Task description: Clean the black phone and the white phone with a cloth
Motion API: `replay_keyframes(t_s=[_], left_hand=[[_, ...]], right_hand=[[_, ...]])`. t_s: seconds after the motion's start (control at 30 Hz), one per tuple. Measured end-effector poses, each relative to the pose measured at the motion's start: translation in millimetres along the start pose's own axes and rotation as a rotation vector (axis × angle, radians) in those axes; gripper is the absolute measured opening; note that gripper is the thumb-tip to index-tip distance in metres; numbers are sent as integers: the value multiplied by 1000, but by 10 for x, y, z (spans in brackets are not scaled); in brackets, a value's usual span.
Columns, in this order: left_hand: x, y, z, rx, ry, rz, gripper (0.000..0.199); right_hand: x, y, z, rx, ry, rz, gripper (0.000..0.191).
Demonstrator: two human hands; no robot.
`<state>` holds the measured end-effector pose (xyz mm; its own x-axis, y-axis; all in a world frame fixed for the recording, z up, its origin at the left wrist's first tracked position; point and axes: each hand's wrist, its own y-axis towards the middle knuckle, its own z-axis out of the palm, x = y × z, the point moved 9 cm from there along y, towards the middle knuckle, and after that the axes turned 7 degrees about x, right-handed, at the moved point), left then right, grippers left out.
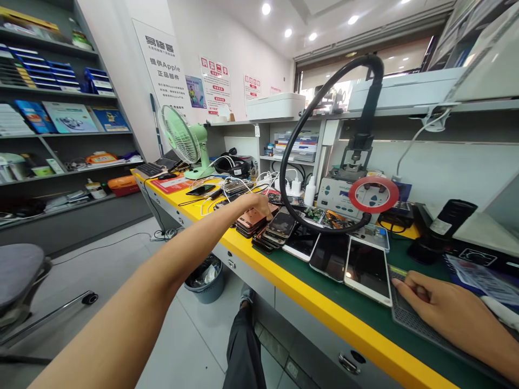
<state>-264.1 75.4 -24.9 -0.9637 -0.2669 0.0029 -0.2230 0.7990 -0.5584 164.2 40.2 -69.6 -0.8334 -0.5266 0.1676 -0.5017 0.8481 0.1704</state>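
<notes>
My left hand (261, 204) reaches across the bench, bent down at the wrist over the stacked phones. Its fingers point downward and are mostly hidden, so I cannot see whether they grip anything. Just under it lie a stack of copper-coloured phone parts (254, 220) and a dark phone with a worn screen (280, 225). To their right, a white-framed phone (300, 241), a black phone (330, 256) and another white-framed phone (368, 270) lie in a row. My right hand (436, 300) rests with curled fingers on a grey perforated mat (417, 320), holding nothing visible.
A thick black hose (290, 146) arches over the phones, near a red ring (373, 194). Behind stand a grey control box (334, 195) and a white bottle (310, 192). A black flashlight-like device (444, 227) stands right. A green fan (186, 138) and a bin (206, 286) are left.
</notes>
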Motion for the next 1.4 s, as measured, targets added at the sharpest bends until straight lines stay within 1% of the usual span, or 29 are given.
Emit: replay_keyframes(t_s=[0.1, 0.37, 0.5, 0.67, 0.8, 0.93, 1.13, 1.4], left_hand=[[-6, -2, -1, -7, -8, 11, 38], [27, -3, -22, 13, -17, 20, 37], [43, 12, -13, 0, -6, 7, 39], [18, -7, -17, -31, 9, 25, 39], [28, 3, -23, -11, -4, 30, 39], [82, 27, -76, 20, -36, 28, 39], [164, 18, -176, 30, -74, 44, 39], [106, 19, -64, 33, -54, 28, 38]], right_hand=[[-25, 11, 94, 116, 12, 47, 42], [-12, 7, 77, 154, -2, 103, 44], [10, 7, 61, 155, 3, 98, 44], [10, -11, 65, 158, -1, 83, 43], [-3, -25, 72, 154, -22, 67, 42], [-39, -15, 123, 168, -11, 57, 42], [-65, 7, 147, 149, -11, 51, 44], [-30, 4, 122, 153, -27, 63, 44]])
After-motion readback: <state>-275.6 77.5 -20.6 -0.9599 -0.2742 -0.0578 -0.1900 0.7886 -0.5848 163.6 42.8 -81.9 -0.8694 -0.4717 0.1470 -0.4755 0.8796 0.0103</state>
